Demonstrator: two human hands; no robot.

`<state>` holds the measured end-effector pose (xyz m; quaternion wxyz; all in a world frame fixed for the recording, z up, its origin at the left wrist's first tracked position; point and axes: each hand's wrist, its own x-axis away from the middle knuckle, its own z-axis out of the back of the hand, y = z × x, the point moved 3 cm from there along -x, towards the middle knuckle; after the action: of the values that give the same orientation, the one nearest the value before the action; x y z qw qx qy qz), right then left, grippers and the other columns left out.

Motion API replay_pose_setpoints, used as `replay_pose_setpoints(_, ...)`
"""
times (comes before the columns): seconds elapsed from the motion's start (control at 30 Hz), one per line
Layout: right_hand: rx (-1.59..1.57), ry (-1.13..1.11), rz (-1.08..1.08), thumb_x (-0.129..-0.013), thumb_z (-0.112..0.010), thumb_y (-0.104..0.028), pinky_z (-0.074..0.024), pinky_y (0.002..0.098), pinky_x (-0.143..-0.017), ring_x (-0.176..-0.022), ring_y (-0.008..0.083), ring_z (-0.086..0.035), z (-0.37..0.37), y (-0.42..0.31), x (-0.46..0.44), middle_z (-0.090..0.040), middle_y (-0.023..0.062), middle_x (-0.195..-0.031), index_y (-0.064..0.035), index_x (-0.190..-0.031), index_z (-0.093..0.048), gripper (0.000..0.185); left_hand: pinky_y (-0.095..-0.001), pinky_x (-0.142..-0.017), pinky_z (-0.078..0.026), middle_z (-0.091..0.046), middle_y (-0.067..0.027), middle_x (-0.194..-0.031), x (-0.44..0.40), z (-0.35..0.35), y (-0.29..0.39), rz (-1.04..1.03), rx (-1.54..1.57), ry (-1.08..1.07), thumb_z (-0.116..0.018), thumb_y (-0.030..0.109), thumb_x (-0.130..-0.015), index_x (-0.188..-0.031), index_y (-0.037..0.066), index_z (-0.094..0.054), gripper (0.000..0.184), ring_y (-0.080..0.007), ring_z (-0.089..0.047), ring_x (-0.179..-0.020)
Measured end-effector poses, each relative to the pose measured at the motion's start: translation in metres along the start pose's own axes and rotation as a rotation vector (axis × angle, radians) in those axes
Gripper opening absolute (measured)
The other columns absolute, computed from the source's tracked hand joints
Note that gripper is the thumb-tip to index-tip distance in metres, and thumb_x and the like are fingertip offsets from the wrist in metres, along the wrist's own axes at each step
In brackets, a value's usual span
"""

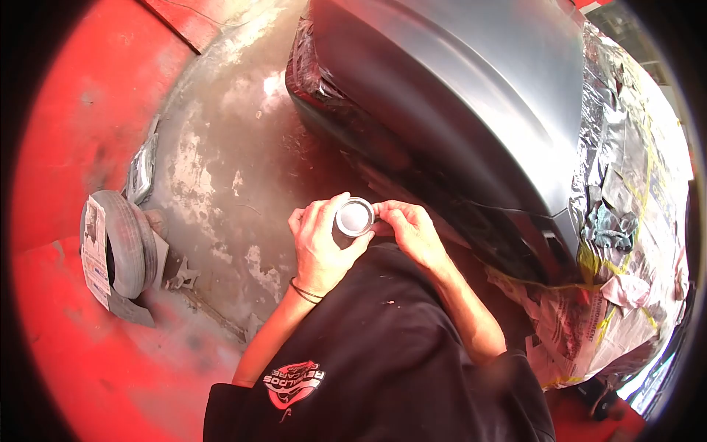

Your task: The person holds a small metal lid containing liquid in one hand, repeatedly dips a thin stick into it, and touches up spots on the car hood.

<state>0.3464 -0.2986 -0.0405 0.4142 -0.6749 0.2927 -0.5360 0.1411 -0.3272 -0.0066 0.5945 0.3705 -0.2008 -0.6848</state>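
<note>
A round silver container (pixel 356 217) held between the left hand (pixel 322 239), whose fingers and thumb clamp it from the left, and the right hand (pixel 414 230), whose fingertips bunch at its right rim (whether gripping, I cannot tell).

At the left of the view, a dusty gray tire (pixel 127 239) with newspaper (pixel 94 247) along one side sits between a red surface (pixel 88 103) and a blotchy gray floor (pixel 210 158). At the right, a smooth dark car panel (pixel 456 96) borders paper-and-plastic wrapping (pixel 567 324), a crumpled bluish-green cloth (pixel 611 225) resting against it.
</note>
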Motion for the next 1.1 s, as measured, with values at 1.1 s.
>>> replay_pose_setpoints(1.1,-0.014,-0.155,-0.056,-0.117,-0.076,-0.034,-0.0627,0.0334,-0.095,-0.096,0.011,-0.076,-0.146,-0.007,-0.052,-0.082,0.002,-0.099,0.0005,-0.118,-0.085,0.035,-0.0476,-0.116,-0.049,-0.078,-0.0141,-0.14,0.038,0.137,-0.131,0.198,0.074,0.024,-0.094,0.04,-0.096,-0.163,0.004,-0.067,0.081,-0.0297,-0.074,-0.119)
